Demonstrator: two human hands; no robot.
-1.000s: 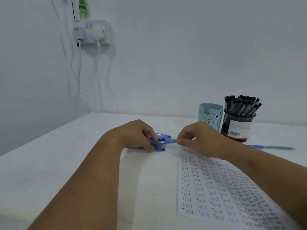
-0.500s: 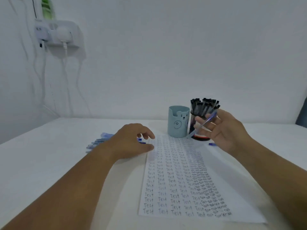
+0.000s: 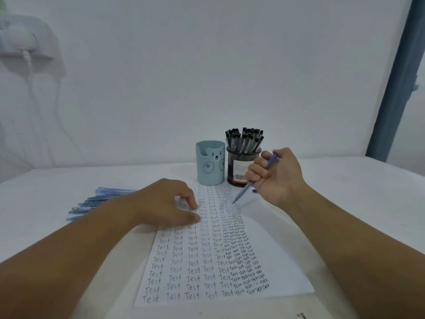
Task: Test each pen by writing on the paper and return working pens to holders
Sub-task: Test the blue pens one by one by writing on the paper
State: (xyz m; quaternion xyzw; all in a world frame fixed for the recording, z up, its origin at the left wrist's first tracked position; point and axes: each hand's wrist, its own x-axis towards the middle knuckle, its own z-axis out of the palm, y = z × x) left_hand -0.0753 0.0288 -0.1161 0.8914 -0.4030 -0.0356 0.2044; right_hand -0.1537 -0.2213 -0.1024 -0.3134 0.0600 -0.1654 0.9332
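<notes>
A right hand (image 3: 279, 174) is gripping a blue pen (image 3: 257, 178) over crowded paper (image 3: 271, 254), the left hand (image 3: 169, 203) pressing it loosely with relaxed fingers; any slip risks smearing.

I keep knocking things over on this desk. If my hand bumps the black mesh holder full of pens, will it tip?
Probably, if bumped high. The black mesh holder is narrow, and its pens stick out well above the rim, likely raising its balance point. Mesh walls look light, so it may slide first.
</notes>
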